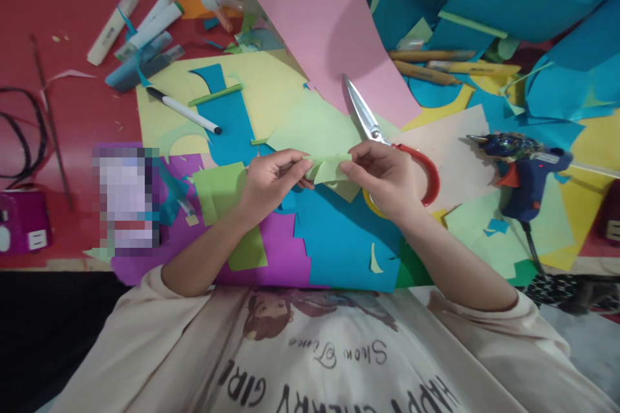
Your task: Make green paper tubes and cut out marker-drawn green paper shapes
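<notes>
pale-green paper (pixel 330 168) | folded, pinched between left hand (pixel 268 181) and right hand (pixel 385 174) | scissors (pixel 362 113) | red-handled, blades shut

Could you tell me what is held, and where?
A green paper piece, ends pinched by left hand and right hand; right also holds scissors by the handle.

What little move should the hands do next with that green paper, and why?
Probably pinch the fold flat. The left hand and right hand each grip one end of the green paper piece, which looks bent and loosely creased. The scissors hang from the right hand, blades shut and pointing away, so cutting seems not ready.
</notes>
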The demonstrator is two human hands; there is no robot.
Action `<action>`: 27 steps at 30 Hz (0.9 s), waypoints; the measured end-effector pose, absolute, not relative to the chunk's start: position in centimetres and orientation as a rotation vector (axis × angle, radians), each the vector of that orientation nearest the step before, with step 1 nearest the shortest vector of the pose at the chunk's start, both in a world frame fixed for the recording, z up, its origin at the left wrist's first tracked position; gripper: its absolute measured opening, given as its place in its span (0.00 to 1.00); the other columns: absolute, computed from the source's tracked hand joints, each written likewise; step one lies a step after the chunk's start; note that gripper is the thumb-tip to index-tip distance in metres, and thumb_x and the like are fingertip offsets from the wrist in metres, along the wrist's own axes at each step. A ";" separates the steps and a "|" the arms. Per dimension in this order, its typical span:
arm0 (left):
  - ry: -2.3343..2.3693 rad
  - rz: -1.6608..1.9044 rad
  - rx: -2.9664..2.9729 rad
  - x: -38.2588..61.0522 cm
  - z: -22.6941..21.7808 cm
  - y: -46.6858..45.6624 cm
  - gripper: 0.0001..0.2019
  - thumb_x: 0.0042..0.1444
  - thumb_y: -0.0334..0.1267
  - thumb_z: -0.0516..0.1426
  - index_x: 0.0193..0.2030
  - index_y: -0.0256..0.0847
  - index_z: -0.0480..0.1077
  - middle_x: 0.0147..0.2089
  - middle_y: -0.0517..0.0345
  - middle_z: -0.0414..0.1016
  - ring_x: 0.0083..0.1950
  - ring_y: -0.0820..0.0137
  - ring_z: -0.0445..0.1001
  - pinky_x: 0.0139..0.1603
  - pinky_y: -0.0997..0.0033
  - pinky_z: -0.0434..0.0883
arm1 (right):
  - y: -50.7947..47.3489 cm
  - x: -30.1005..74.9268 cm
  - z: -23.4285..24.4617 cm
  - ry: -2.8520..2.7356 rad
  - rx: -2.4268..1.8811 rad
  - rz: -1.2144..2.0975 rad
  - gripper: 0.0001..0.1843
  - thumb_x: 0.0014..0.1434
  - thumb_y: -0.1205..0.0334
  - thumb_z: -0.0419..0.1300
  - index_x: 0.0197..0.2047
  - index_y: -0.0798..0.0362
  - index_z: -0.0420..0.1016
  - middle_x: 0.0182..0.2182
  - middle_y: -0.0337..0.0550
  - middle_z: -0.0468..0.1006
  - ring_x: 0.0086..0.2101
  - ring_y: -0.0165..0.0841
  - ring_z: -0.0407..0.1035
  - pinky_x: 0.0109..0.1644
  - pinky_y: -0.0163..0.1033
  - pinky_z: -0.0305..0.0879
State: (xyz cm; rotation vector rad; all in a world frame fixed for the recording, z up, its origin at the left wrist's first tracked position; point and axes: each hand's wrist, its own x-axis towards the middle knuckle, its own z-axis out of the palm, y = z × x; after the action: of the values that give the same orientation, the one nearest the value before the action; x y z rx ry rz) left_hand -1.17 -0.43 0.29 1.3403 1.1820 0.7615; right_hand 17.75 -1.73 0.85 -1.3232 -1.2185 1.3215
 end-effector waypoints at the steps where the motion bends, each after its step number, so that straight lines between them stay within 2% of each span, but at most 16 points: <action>1: 1.195 0.747 1.351 -1.2 0.3 -0.4 0.15 0.57 0.50 0.58 0.34 0.38 0.75 0.29 0.58 0.79 0.26 0.72 0.79 0.27 0.78 0.76 | -1.7 17.8 0.8 -1.221 -1.328 1.322 0.16 0.49 0.49 0.67 0.25 0.51 0.69 0.22 0.36 0.69 0.23 0.26 0.63 0.27 0.35 0.66; 9: 1.192 0.757 1.410 -1.2 0.2 -0.3 0.13 0.58 0.48 0.57 0.33 0.40 0.75 0.28 0.59 0.79 0.27 0.74 0.78 0.28 0.78 0.75 | -1.6 17.8 0.9 -1.219 -1.329 1.329 0.13 0.50 0.54 0.67 0.25 0.51 0.69 0.22 0.36 0.69 0.23 0.26 0.63 0.26 0.34 0.64; 17: 1.196 0.872 1.460 -1.3 0.3 -0.3 0.08 0.57 0.39 0.57 0.28 0.41 0.71 0.24 0.62 0.75 0.26 0.76 0.74 0.28 0.78 0.73 | -1.6 17.9 0.8 -1.219 -1.315 1.317 0.10 0.51 0.61 0.66 0.24 0.52 0.69 0.21 0.34 0.68 0.22 0.25 0.62 0.26 0.33 0.63; 23: 1.201 0.821 1.473 -1.4 0.4 -0.3 0.09 0.57 0.42 0.57 0.31 0.40 0.71 0.25 0.62 0.74 0.24 0.77 0.73 0.25 0.79 0.71 | -1.5 18.0 1.0 -1.205 -1.315 1.294 0.11 0.50 0.61 0.66 0.24 0.52 0.69 0.20 0.34 0.67 0.21 0.25 0.61 0.24 0.33 0.61; 27: 1.162 0.811 1.486 -1.2 0.5 -0.2 0.08 0.55 0.40 0.58 0.28 0.39 0.70 0.24 0.62 0.73 0.24 0.77 0.73 0.24 0.80 0.71 | -1.3 18.2 1.0 -1.204 -1.328 1.299 0.11 0.50 0.60 0.67 0.24 0.51 0.68 0.20 0.34 0.68 0.22 0.25 0.64 0.24 0.33 0.62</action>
State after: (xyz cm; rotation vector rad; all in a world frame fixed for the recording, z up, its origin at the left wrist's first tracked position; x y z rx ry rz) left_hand -1.23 -0.19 0.50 1.4861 1.1619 0.8107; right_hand 18.19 -1.29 1.02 -1.3282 -1.2045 1.2994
